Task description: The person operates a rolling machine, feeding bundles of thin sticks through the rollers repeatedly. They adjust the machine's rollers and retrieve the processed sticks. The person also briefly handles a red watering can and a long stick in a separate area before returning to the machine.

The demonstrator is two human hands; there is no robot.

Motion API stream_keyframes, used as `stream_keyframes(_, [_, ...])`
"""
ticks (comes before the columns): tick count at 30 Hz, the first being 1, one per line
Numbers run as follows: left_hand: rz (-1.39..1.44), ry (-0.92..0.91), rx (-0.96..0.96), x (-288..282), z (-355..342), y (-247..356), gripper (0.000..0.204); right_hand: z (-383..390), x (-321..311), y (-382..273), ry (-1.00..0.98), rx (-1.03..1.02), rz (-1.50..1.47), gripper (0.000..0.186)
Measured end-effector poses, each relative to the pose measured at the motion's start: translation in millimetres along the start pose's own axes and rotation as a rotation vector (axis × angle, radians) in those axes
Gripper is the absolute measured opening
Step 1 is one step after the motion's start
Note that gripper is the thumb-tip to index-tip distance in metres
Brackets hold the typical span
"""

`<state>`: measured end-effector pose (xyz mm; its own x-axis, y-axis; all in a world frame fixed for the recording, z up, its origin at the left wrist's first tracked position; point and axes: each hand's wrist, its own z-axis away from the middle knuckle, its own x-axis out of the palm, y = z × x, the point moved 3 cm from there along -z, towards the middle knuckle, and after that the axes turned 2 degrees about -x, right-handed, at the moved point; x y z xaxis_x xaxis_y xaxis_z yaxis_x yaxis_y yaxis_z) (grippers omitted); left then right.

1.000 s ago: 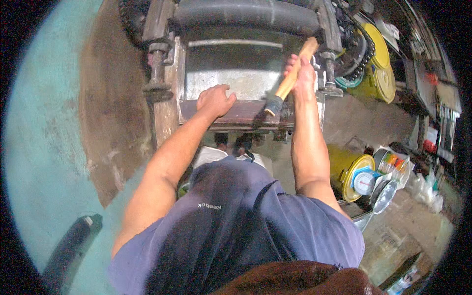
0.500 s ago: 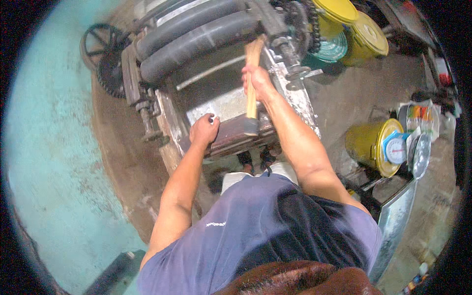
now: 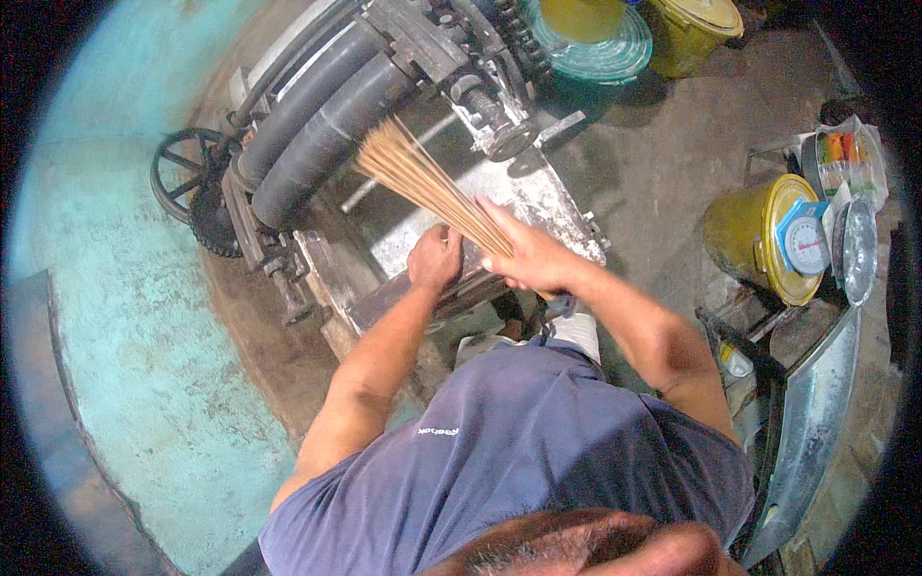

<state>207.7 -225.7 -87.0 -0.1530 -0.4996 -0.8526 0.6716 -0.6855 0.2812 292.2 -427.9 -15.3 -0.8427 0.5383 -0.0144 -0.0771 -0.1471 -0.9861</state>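
Closest to me is my blue-grey shirt, with a bit of my pale shorts beyond its hem. My right hand is wrapped around the lower part of a bundle of thin tan sticks. The bundle slants up and to the left across the machine, its tips fanned out near the lower of two dark rollers; I can't tell whether they touch it. My left hand has its fingers curled in, at the dark front board; I can't tell if it grips the edge. Behind that board is a pale metal plate, and past it the rollers, with a spoked wheel on their left. Off to the right, a dial scale is against the lid of a yellow bucket. Farther off, near the top, are a green coil and another yellow container.
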Motion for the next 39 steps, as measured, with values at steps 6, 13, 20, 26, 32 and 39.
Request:
stream_keyframes(6, [0.125,0.147,-0.011,8.4,-1.8,-8.2,0.056,13.0,1.5,8.7,0.050,0.011,-0.065,0.093])
stream_keyframes(13, [0.122,0.075,0.001,-4.2,2.9,-0.9,0.058,13.1,-15.3,-41.3,0.202,-0.268,0.405,0.076])
stream_keyframes(20, [0.190,0.117,0.032,-2.9,5.3,-8.2,0.057,-51.1,-100.3,-100.2,0.434,0.066,0.925,0.053])
stream_keyframes(26, [0.194,0.126,0.057,4.8,1.3,-20.2,0.053,-65.5,-109.0,-99.3,0.167,0.276,1.343,0.040])
stream_keyframes(32, [0.241,0.189,0.134,1.8,4.4,-23.8,0.050,-43.1,-94.9,-96.4,0.082,0.364,1.585,0.040])
stream_keyframes(39, [0.275,0.175,0.130,8.1,-2.3,-28.3,0.047,-17.1,-106.2,-118.1,-0.222,0.511,1.753,0.047])
